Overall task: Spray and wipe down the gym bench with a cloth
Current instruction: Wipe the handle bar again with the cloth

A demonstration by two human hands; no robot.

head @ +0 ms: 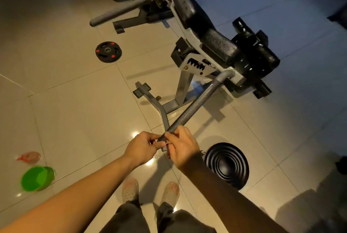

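Right hand [183, 148]: fingers curled round the near end of the long grey textured handle bar [197, 101]. Left hand [141, 148] pinches the same tip from the other side, both forearms extended. The bar runs up-right to the black padded gym bench [219, 45]. A black ribbed round disc [227, 165] lies just right of the hands. Beige tiled floor [75, 110] opens leftward, out to a green plastic bucket [37, 178].

the tiled floor [75, 110] is carrying a gym bench [216, 45] far right, a weight plate [108, 52] lying left of it, and a green bucket [37, 178] near left.
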